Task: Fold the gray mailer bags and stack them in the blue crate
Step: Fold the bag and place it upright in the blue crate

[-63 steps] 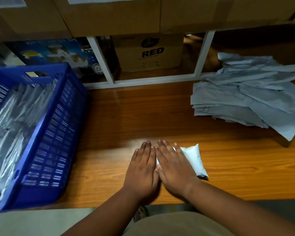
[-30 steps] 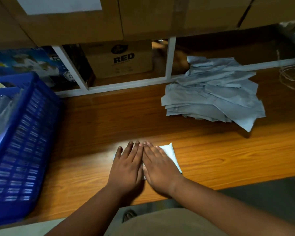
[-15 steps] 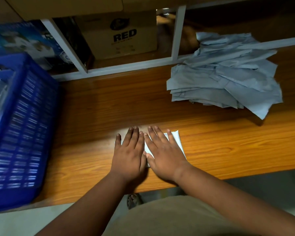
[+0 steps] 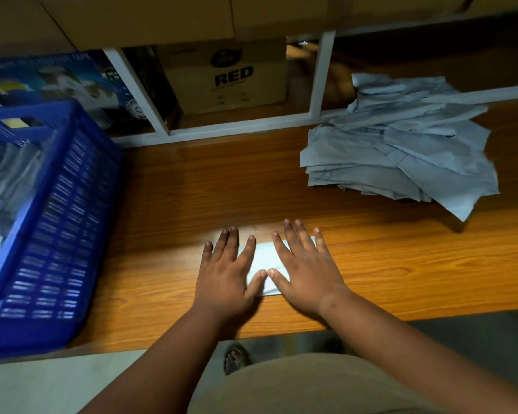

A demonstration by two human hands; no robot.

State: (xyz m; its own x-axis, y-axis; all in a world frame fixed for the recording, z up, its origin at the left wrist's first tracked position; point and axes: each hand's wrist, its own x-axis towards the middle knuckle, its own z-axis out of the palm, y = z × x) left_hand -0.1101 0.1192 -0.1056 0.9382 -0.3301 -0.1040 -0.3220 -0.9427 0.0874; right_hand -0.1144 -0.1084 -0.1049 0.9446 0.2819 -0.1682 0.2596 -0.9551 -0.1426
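A folded gray mailer bag [image 4: 265, 259] lies flat on the wooden table near its front edge. My left hand [image 4: 226, 274] presses on its left part with straight, spread fingers. My right hand [image 4: 304, 268] presses flat on its right part; the two thumbs nearly touch over the bag's middle. Most of the bag is hidden under the palms. A loose pile of unfolded gray mailer bags [image 4: 401, 144] lies at the back right of the table. The blue crate [image 4: 57, 222] stands at the left, with folded shiny gray bags [image 4: 3, 186] inside it.
A white shelf frame [image 4: 317, 79] runs along the back of the table, with a cardboard box marked RED [image 4: 228, 76] and a blue printed box [image 4: 60, 79] behind it. More cardboard boxes hang overhead. The table's front edge [image 4: 371, 325] lies just below my wrists.
My two hands, pressed side by side before, have slid apart across the folded bag, uncovering its middle. The camera view has shifted; the bag stays in place on the table.
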